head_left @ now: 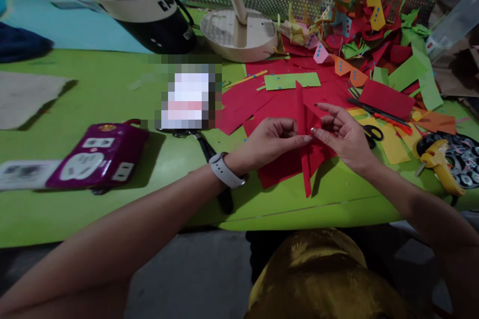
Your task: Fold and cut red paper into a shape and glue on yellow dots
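Observation:
A folded piece of red paper (304, 154) stands between my two hands over the table's front part. My left hand (275, 137) pinches it from the left, thumb pressed on its face and the other fingers curled behind. From the right, my right hand (342, 132) holds the same paper between thumb and fingers, index finger stretched out along its upper edge. More red sheets (277, 169) lie flat beneath. Behind the hands rests a green paper strip (292, 80) with blue dots. Black-handled scissors (373, 133) lie just right of my right hand, partly hidden by it.
A heap of coloured paper pieces (352, 30) fills the back right. Glue gun (441, 164) with yellow body lies at the right edge. To the left are a purple power box (101, 154) and a blurred-out phone (189, 97). A black bottle (138, 10) and round fan base (258, 40) stand behind.

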{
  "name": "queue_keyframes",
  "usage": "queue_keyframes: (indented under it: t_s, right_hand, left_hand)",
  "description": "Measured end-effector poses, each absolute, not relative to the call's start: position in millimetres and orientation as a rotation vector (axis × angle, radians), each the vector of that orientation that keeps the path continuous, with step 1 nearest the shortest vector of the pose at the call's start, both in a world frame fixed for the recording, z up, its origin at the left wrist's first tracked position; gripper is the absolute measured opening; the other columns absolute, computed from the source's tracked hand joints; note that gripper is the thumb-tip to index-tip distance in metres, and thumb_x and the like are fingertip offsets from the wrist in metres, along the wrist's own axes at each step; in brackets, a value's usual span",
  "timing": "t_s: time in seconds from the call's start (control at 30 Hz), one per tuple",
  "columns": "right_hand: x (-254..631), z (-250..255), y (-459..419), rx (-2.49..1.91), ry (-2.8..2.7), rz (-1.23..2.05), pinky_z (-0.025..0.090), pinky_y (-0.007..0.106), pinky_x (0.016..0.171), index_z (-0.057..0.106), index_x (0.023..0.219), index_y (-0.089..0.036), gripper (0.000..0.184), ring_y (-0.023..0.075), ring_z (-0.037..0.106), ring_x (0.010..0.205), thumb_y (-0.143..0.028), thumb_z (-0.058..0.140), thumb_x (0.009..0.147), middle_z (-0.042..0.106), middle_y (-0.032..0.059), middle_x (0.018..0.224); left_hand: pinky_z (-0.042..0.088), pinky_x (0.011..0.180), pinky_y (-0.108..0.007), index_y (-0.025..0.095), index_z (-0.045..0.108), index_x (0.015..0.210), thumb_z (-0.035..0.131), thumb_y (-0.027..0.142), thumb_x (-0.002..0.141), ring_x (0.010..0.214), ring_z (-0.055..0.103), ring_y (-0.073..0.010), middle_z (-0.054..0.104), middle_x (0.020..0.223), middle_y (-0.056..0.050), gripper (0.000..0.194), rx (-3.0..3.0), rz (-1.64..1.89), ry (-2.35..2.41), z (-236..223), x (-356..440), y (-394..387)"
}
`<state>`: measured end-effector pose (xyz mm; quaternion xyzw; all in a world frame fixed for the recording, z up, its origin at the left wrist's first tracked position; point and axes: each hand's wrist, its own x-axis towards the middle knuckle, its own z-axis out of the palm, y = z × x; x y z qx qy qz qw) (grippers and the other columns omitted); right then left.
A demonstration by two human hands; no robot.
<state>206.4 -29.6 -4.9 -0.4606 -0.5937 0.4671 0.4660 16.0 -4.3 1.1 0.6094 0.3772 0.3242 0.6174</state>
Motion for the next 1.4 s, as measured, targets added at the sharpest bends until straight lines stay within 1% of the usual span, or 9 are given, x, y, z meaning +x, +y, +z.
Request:
queue_keyframes:
  t_s: [0.1, 0.2, 0.37, 0.53, 0.97, 1.17, 1.23, 1.3, 1.4]
  right_hand:
    - [207.3, -5.6, -28.3, -1.145, -1.444, 1.145, 0.055, 0.036, 0.089, 0.057, 0.124, -0.025, 0.047, 0.0152, 0.061, 0.087, -0.032, 0.072, 0.080, 0.061, -0.0002, 0.090]
    - [207.3, -6.3, -27.4, -1.142, -1.426, 1.188, 0.055, 0.036, 0.088, 0.055, 0.124, -0.026, 0.049, 0.0149, 0.061, 0.086, -0.033, 0.072, 0.079, 0.060, -0.0009, 0.088]
    - [205.9, -5.7, -28.6, -1.104, -1.408, 1.224, 0.055, 0.036, 0.089, 0.052, 0.124, -0.026, 0.052, 0.0156, 0.061, 0.089, -0.032, 0.073, 0.078, 0.060, -0.0003, 0.092]
    - [206.0, -4.6, -28.5, -1.114, -1.385, 1.224, 0.056, 0.034, 0.086, 0.054, 0.122, -0.026, 0.049, 0.0152, 0.059, 0.086, -0.033, 0.073, 0.077, 0.059, -0.0005, 0.090]
    - [206.3, -6.5, -25.7, -1.130, -1.285, 1.247, 0.057, 0.034, 0.083, 0.057, 0.115, -0.025, 0.045, 0.0141, 0.062, 0.081, -0.030, 0.076, 0.073, 0.063, -0.0023, 0.082]
    - [206.2, -5.4, -26.0, -1.139, -1.312, 1.244, 0.056, 0.034, 0.084, 0.059, 0.114, -0.024, 0.046, 0.0143, 0.063, 0.082, -0.034, 0.078, 0.073, 0.064, -0.0022, 0.083]
    - [205.7, -4.7, -26.2, -1.127, -1.305, 1.247, 0.056, 0.034, 0.085, 0.060, 0.111, -0.024, 0.045, 0.0142, 0.063, 0.085, -0.035, 0.079, 0.072, 0.065, -0.0013, 0.087]
    - [204.8, -3.7, -26.7, -1.128, -1.296, 1.243, 0.055, 0.033, 0.085, 0.061, 0.103, -0.023, 0.040, 0.0141, 0.062, 0.086, -0.037, 0.080, 0.070, 0.065, -0.0005, 0.089]
    - [203.3, -2.2, -27.8, -1.153, -1.320, 1.258, 0.054, 0.031, 0.079, 0.059, 0.087, -0.022, 0.034, 0.0125, 0.060, 0.079, -0.044, 0.080, 0.071, 0.062, -0.0016, 0.083]
  left_hand:
    - [0.040, 0.049, -0.022, 0.015, 0.062, 0.067, 0.082, 0.045, 0.070, 0.055, 0.056, -0.0110, 0.061, 0.059, 0.000, 0.036, 1.401, 0.765, 0.874, 2.0, 16.5, -5.4]
    - [0.045, 0.052, -0.023, 0.014, 0.065, 0.072, 0.082, 0.045, 0.070, 0.060, 0.062, -0.0142, 0.066, 0.064, -0.002, 0.035, 1.400, 0.782, 0.880, 1.9, 16.5, -6.2]
    - [0.047, 0.054, -0.025, 0.015, 0.068, 0.075, 0.082, 0.046, 0.071, 0.063, 0.063, -0.0156, 0.069, 0.068, -0.003, 0.034, 1.412, 0.795, 0.873, 0.0, 15.5, -6.2]
    - [0.047, 0.054, -0.025, 0.016, 0.070, 0.077, 0.082, 0.046, 0.071, 0.066, 0.065, -0.0172, 0.069, 0.068, -0.003, 0.033, 1.429, 0.812, 0.863, -0.5, 16.0, -6.1]
    - [0.043, 0.049, -0.023, 0.015, 0.064, 0.069, 0.085, 0.049, 0.066, 0.058, 0.060, -0.0133, 0.066, 0.064, -0.002, 0.040, 1.337, 0.758, 0.918, 0.1, 15.5, -4.2]
    - [0.038, 0.046, -0.021, 0.015, 0.060, 0.065, 0.085, 0.049, 0.066, 0.054, 0.057, -0.0111, 0.063, 0.060, 0.000, 0.042, 1.348, 0.762, 0.940, 0.6, 15.2, -4.6]
    - [0.038, 0.045, -0.021, 0.015, 0.058, 0.062, 0.085, 0.049, 0.066, 0.054, 0.057, -0.0111, 0.061, 0.058, 0.000, 0.043, 1.357, 0.775, 0.944, 0.3, 14.9, -4.5]
    - [0.039, 0.046, -0.021, 0.016, 0.057, 0.061, 0.084, 0.049, 0.067, 0.056, 0.058, -0.0118, 0.061, 0.058, 0.001, 0.043, 1.366, 0.780, 0.933, -0.2, 14.7, -4.3]
    - [0.042, 0.049, -0.022, 0.016, 0.059, 0.064, 0.084, 0.048, 0.067, 0.060, 0.060, -0.0134, 0.062, 0.060, 0.000, 0.041, 1.376, 0.779, 0.908, -0.5, 14.9, -4.5]
